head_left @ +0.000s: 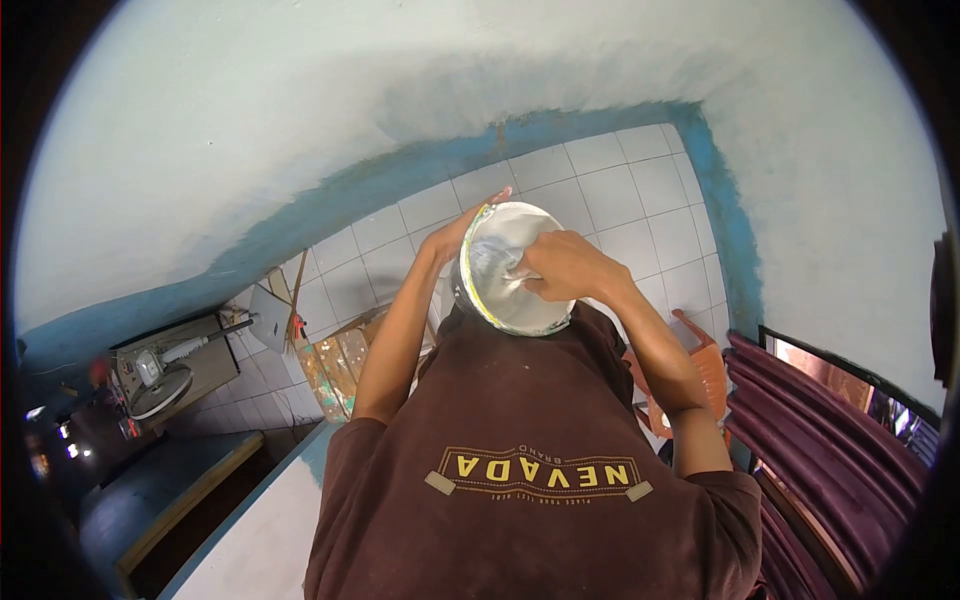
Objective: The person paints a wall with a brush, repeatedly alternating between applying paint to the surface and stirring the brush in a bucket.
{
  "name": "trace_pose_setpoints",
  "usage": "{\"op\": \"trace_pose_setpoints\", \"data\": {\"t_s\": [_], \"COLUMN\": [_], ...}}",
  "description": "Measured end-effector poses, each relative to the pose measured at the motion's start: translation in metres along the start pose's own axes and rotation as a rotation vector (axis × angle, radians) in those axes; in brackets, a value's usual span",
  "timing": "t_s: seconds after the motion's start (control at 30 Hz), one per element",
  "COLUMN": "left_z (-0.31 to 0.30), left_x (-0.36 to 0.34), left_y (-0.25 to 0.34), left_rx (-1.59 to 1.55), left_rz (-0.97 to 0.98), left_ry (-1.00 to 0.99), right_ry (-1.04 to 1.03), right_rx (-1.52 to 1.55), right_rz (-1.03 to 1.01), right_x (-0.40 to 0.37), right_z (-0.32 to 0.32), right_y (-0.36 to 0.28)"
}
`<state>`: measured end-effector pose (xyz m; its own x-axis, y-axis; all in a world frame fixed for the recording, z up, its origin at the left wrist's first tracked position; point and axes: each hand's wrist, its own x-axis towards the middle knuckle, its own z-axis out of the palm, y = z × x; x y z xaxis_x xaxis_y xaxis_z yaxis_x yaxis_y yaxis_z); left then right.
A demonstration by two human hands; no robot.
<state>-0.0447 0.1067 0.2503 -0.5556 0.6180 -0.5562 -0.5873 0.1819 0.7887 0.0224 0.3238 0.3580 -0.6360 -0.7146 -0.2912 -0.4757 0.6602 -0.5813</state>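
Observation:
A white paint bucket (pixel 530 218) with a yellow-edged rim is held tilted in front of my chest, its mouth facing up toward me. My left hand (pixel 458 234) wraps round the bucket's left side, with the fingertips showing past the far rim. Inside the mouth, my right hand (pixel 566 263) has its fingers curled downward over whitish, wet-looking contents (pixel 492 262). White smears cover those fingers. Whatever they grip, if anything, is hidden by the hand and the white material.
White floor tiles (pixel 610 190) lie below, bordered by a blue band (pixel 400 168) along the pale wall (pixel 250 90). A paint-spotted wooden bench (pixel 335 368) is at left, near a fan (pixel 160 390). An orange plastic chair (pixel 710 375) and purple curtain (pixel 800 430) are at right.

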Motion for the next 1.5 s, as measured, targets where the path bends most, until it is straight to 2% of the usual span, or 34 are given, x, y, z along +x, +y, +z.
{"op": "trace_pose_setpoints", "data": {"t_s": [0.03, 0.1, 0.27, 0.37, 0.47, 0.53, 0.57, 0.67, 0.8, 0.87, 0.9, 0.97, 1.03, 1.07, 1.1, 1.17, 1.2, 1.23, 1.3, 1.37, 1.43, 1.5], "left_z": [0.004, 0.014, 0.009, 0.007, 0.004, 0.002, 0.0, 0.001, 0.013, 0.019, 0.021, 0.024, 0.028, 0.028, 0.025, 0.016, 0.015, 0.009, -0.007, -0.003, 0.008, 0.0], "left_x": [-0.003, -0.014, -0.014, -0.019, -0.023, -0.021, -0.019, -0.024, -0.048, -0.053, -0.055, -0.055, -0.061, -0.064, -0.066, -0.068, -0.072, -0.073, -0.079, -0.097, -0.109, -0.102], "left_y": [0.005, 0.014, 0.008, 0.017, 0.018, 0.006, -0.003, -0.017, -0.031, -0.037, -0.04, -0.053, -0.051, -0.049, -0.051, -0.05, -0.057, -0.056, -0.054, -0.021, 0.021, 0.015], "left_rx": [0.003, -0.01, -0.02, 0.034, 0.07, 0.013, 0.012, -0.04, -0.026, -0.045, -0.055, -0.088, -0.136, -0.185, -0.177, -0.319, -0.298, -0.287, -0.324, -0.313, -0.257, -0.16], "left_rz": [0.006, -0.043, -0.018, 0.004, 0.06, 0.099, 0.111, 0.09, 0.14, 0.142, 0.144, 0.159, 0.012, -0.076, -0.077, -0.21, -0.145, -0.141, -0.212, -0.237, -0.396, -0.426], "left_ry": [0.001, 0.177, 0.148, 0.096, 0.011, 0.001, -0.003, 0.005, -0.053, -0.106, -0.15, -0.158, 0.018, 0.056, 0.06, -0.042, 0.089, 0.093, -0.044, -0.026, 0.081, 0.061], "right_ry": [0.08, 0.107, 0.126, 0.251, 0.227, 0.091, 0.092, -0.2, -0.119, 0.167, 0.166, 0.024, -0.034, -0.114, -0.194, -0.164, -0.145, -0.134, -0.015, -0.042, -0.072, 0.078], "right_rx": [0.033, 0.002, -0.092, -0.061, -0.048, -0.007, -0.019, -0.035, -0.006, -0.043, -0.044, -0.035, -0.009, -0.003, 0.008, -0.01, -0.029, -0.031, 0.201, 0.277, 0.353, 0.655], "right_rz": [-0.009, 0.006, 0.081, 0.073, -0.019, 0.111, 0.115, 0.185, 0.175, 0.161, 0.168, 0.217, 0.225, 0.251, 0.275, 0.215, 0.161, 0.156, 0.092, 0.089, 0.084, -0.177], "right_x": [0.001, 0.0, -0.005, 0.003, 0.009, 0.005, 0.002, -0.01, -0.011, -0.011, -0.014, -0.019, -0.02, -0.021, -0.02, -0.021, -0.021, -0.023, -0.03, -0.038, -0.044, -0.053], "right_z": [0.001, 0.002, 0.008, 0.015, 0.021, 0.017, 0.015, 0.003, 0.01, 0.035, 0.042, 0.053, 0.053, 0.054, 0.054, 0.049, 0.042, 0.035, 0.017, -0.006, -0.012, 0.004], "right_y": [0.001, 0.001, -0.005, -0.014, -0.021, -0.034, -0.038, -0.044, -0.067, -0.075, -0.078, -0.084, -0.081, -0.081, -0.08, -0.075, -0.071, -0.07, -0.063, -0.054, -0.027, 0.016]}}
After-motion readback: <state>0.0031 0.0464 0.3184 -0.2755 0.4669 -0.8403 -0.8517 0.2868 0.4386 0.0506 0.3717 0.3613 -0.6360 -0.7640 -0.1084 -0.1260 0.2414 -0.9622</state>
